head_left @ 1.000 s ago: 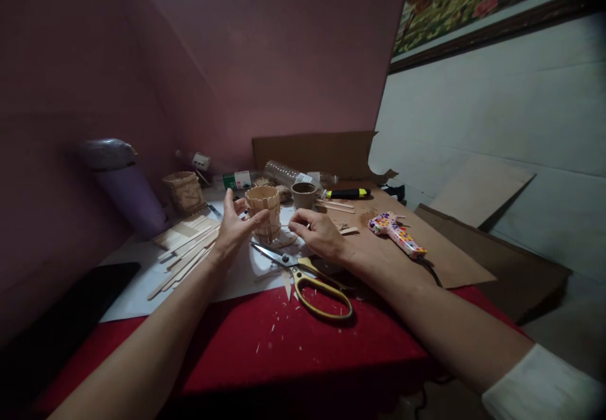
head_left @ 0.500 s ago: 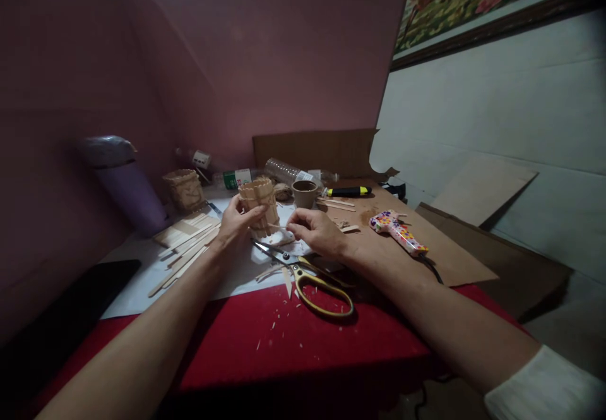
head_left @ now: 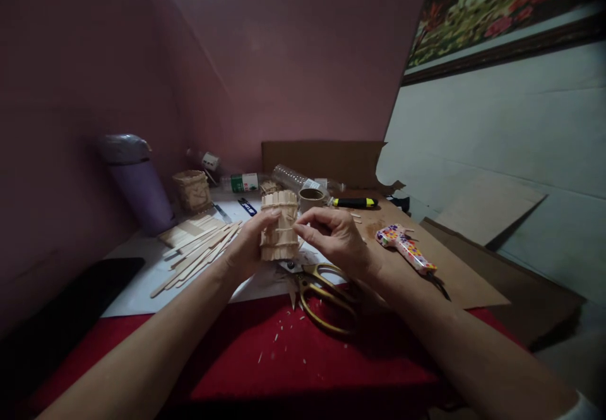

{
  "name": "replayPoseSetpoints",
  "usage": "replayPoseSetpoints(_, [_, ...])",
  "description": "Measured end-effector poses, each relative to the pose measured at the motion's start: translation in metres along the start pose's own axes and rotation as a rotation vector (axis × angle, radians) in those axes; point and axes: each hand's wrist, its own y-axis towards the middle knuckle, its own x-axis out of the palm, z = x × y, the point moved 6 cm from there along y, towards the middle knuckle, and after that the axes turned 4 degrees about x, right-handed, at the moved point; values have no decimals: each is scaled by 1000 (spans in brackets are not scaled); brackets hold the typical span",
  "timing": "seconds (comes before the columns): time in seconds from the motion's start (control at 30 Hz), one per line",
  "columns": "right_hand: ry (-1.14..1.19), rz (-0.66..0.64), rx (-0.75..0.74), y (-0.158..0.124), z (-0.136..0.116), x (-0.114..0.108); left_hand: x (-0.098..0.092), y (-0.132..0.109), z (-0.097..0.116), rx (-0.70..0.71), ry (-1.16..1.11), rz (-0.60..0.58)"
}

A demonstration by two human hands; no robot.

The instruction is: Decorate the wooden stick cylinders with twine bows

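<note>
My left hand (head_left: 250, 243) is closed round a cup covered in upright wooden craft sticks (head_left: 279, 243), with bands of twine around it. The cup is lifted off the table and nearly upright. At its right side my right hand (head_left: 334, 235) has thumb and forefinger pinched together against or very near the upper band; whatever they hold is too small to make out. Below both hands lie scissors with gold handles (head_left: 326, 325), their blades partly hidden under the cup. Loose craft sticks (head_left: 201, 256) are heaped left of my left hand, on white paper.
A flower-patterned glue gun (head_left: 407, 249) lies on brown cardboard at right. Behind the hands are a small brown pot (head_left: 311, 198), a black-and-yellow cutter (head_left: 355, 203) and plastic bottles (head_left: 243, 182). A second stick-covered holder (head_left: 192, 192) and a purple tumbler (head_left: 139, 186) stand at left.
The cup has been raised and brought nearer, and its open top no longer shows. My right hand has moved from the cup's lower edge up to its side. The camera view has shifted slightly.
</note>
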Motion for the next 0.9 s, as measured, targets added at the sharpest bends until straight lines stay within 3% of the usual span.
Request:
replayPoseSetpoints(0.17, [-66,9,23,-1,4,3,3,2,0,14,-76,-69])
replayPoseSetpoints(0.47, [31,49,126,1,12,4,9,-4,3,33,-69,-59])
replayPoseSetpoints(0.9, [-49,66,100,-1,13,2,13,-9,9,93,-13,-92])
